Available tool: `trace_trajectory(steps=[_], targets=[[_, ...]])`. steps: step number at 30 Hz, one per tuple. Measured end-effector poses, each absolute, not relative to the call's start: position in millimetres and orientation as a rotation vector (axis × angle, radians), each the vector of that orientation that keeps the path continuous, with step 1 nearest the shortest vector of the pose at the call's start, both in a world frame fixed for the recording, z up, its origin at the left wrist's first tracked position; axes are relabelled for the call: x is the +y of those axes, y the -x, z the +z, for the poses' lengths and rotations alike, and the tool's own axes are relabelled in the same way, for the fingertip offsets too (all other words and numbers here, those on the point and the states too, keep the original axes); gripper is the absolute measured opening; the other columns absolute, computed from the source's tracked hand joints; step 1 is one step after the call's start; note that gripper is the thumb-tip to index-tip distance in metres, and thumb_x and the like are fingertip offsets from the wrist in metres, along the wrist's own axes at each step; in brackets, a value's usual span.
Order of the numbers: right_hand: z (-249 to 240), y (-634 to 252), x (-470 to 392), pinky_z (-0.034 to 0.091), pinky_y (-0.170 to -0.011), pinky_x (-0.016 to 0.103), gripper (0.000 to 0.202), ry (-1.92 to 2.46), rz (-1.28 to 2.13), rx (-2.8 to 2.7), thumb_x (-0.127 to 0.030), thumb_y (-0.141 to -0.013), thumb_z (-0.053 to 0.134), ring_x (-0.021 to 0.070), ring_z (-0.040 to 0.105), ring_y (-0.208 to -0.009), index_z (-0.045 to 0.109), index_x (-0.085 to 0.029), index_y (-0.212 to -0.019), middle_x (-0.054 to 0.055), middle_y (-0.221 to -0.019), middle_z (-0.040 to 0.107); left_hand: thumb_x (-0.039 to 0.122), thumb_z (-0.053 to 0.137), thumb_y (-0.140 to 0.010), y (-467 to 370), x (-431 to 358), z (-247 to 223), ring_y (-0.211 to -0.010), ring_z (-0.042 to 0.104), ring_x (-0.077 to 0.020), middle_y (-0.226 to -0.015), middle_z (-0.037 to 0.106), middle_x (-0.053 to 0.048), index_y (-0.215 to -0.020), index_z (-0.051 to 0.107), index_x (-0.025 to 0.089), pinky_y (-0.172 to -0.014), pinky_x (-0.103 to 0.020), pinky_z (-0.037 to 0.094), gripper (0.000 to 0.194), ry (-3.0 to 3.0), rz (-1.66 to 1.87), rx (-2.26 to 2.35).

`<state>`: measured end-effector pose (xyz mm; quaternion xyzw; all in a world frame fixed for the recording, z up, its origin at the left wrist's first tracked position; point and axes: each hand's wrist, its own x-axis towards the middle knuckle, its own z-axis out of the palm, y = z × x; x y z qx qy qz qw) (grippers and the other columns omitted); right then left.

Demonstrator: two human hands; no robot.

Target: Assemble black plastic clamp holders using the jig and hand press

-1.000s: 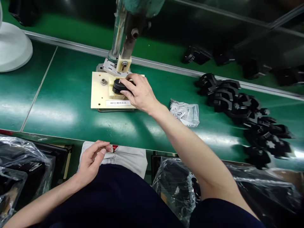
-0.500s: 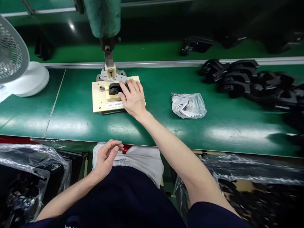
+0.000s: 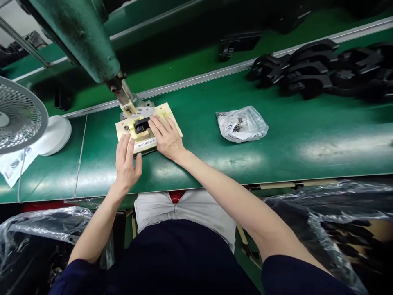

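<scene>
A black curved plastic part (image 3: 141,125) sits in the cream fixture plate (image 3: 172,114), which has a printed label on its front. My right hand (image 3: 169,140) lies over the right side of the plate with its fingers stretched out. Its fingertips touch the right end of the black part and hide it; the thumb is out of sight. My left hand (image 3: 126,164) is at the front left corner of the plate, fingers extended and thumb apart, with nothing held. Directly behind the part stands the green press (image 3: 92,45), its tip above a metal bracket (image 3: 143,111).
A clear plastic bag (image 3: 242,124) with small pieces lies right of the fixture. Black curved parts (image 3: 310,76) are piled at the back right. A fan (image 3: 21,119) stands on the left. Plastic-lined bins (image 3: 46,229) flank my lap below the bench edge.
My left hand has risen from my lap to the fixture's front left corner. My right hand stays at the black part, its fingers now flatter across it. The view has tilted.
</scene>
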<state>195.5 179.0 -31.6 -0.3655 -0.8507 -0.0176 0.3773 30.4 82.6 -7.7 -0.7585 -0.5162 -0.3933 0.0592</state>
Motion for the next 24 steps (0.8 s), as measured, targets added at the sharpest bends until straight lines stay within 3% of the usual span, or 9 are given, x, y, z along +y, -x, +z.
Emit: trace_trajectory(steps=[3,8,12,17,20,24], targets=[[-32.6,-195.4,176.9,0.035,-0.114,0.052,0.050,0.944,-0.057,-2.179,-0.016,-0.093,0.029,0.0286,0.040,-0.139,0.049,-0.001,-0.136,0.022,-0.143,0.047,0.029,0.047,-0.093,-29.9,114.1,-15.1,-0.147,0.026,-0.0301,-0.150,0.040,-0.023,-0.141,0.041,0.007,-0.119,-0.051,0.028,0.053,2.351,-1.015,-1.608],[-23.9,-191.7,173.2,0.034,-0.116,0.047,0.049,1.012,-0.011,-2.201,-0.019,-0.092,0.033,0.0241,0.038,-0.140,0.050,-0.006,-0.137,0.016,-0.143,0.048,0.030,0.049,-0.093,-35.8,124.4,-26.8,-0.148,0.024,-0.0300,-0.151,0.038,-0.022,-0.142,0.042,0.007,-0.120,-0.048,0.027,0.055,2.291,-1.032,-1.686],[-20.0,-211.8,165.9,0.042,-0.109,0.039,0.042,0.968,-0.032,-2.093,-0.019,-0.092,0.034,0.0198,0.048,-0.130,0.059,-0.008,-0.125,0.014,-0.136,0.055,0.025,0.051,-0.091,-32.0,117.7,-20.4,-0.148,0.023,-0.0310,-0.152,0.037,-0.022,-0.143,0.040,0.009,-0.121,-0.049,0.025,0.055,2.378,-1.061,-1.609],[-16.8,-309.0,144.5,0.050,-0.093,0.041,0.028,1.284,-0.080,-1.688,-0.021,-0.091,0.041,0.0221,0.063,-0.104,0.068,-0.017,-0.096,0.011,-0.105,0.069,0.017,0.057,-0.087,-30.5,61.8,-24.8,-0.135,0.046,-0.0294,-0.141,0.049,-0.019,-0.136,0.049,0.016,-0.110,-0.047,0.041,0.049,2.264,-1.267,-1.576],[-0.8,-365.4,144.5,0.048,-0.093,0.041,0.031,1.768,-0.032,-1.662,-0.019,-0.090,0.040,0.0247,0.064,-0.101,0.068,-0.015,-0.102,0.012,-0.104,0.070,0.017,0.054,-0.089,-39.3,24.3,-37.9,-0.111,0.062,-0.0238,-0.119,0.062,-0.014,-0.125,0.057,0.017,-0.093,-0.040,0.053,0.036,2.261,-1.400,-1.743],[26.5,-383.6,163.9,0.049,-0.087,0.036,0.032,2.265,0.233,-1.985,-0.019,-0.087,0.045,0.0293,0.062,-0.108,0.069,-0.011,-0.107,0.016,-0.109,0.068,0.023,0.048,-0.092,-54.0,17.3,-50.1,-0.089,0.064,-0.0194,-0.103,0.064,-0.011,-0.115,0.059,0.017,-0.079,-0.035,0.054,0.026,2.422,-1.376,-1.929]])
